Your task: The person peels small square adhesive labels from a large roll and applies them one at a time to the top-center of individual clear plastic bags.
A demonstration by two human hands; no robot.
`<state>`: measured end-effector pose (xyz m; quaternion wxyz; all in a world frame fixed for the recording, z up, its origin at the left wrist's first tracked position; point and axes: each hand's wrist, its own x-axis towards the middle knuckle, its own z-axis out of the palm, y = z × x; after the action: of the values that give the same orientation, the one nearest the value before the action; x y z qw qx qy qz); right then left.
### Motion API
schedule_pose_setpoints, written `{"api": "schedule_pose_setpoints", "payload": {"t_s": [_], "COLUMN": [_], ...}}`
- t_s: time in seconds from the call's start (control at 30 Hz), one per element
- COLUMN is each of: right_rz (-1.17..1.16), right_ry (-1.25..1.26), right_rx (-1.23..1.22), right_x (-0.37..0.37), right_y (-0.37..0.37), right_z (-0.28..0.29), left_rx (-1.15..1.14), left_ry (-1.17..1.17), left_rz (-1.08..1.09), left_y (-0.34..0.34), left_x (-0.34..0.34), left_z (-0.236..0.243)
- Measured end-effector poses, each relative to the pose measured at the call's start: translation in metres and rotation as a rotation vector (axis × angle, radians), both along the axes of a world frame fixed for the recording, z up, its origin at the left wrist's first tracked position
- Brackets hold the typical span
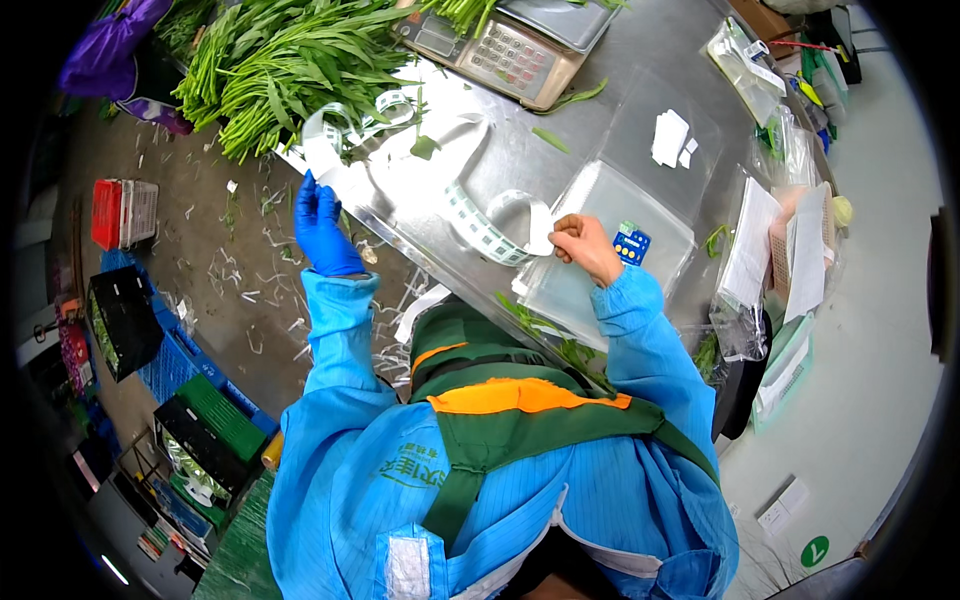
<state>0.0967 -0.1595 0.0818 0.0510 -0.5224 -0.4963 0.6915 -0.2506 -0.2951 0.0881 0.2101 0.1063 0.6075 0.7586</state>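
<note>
My bare right hand (588, 246) pinches the end of a white label strip with green print (482, 226), which curls across the metal table (560, 150). Under and beside that hand lies a stack of clear plastic bags (570, 300). A small blue card with yellow dots (632, 246) rests on the stack by my wrist. My left hand (326, 232), in a blue glove, is raised past the table's near edge, its fingertips pressed together. Whatever they may hold is too small to see. Close to those fingertips, more strip (325, 130) loops on the table.
Leafy green stalks (290, 65) are heaped at the far left beside a weighing scale (510, 60). White labels (670, 138) lie on the right. Papers in plastic (750, 240) line the right edge. A red crate (108, 212) stands on the littered floor.
</note>
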Motion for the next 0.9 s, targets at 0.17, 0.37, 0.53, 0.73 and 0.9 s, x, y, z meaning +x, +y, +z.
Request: {"api": "schedule_pose_setpoints", "payload": {"t_s": [0.17,0.37,0.53,0.73,0.9], "right_rz": [-0.191,-0.201,-0.092,0.035,-0.37], "right_ry": [0.136,0.192,0.166,0.126,0.216], "right_rx": [-0.121,-0.13,0.094,0.413,0.862], "right_x": [0.031,0.047,0.055,0.074,0.131], "right_y": [-0.022,-0.053,-0.095,-0.134,-0.1], "right_z": [0.004,0.001,-0.006,-0.006,0.086], "left_rx": [-0.051,-0.18,-0.352,-0.228,-0.376], "left_ry": [0.009,0.303,-0.437,-0.209,-0.025], "left_rz": [-0.097,-0.135,-0.813,-1.031,-1.367], "left_y": [0.005,0.001,-0.003,0.005,-0.003], "left_x": [0.008,0.059,0.159,0.232,0.211], "left_z": [0.03,0.019,0.009,0.044,0.099]}}
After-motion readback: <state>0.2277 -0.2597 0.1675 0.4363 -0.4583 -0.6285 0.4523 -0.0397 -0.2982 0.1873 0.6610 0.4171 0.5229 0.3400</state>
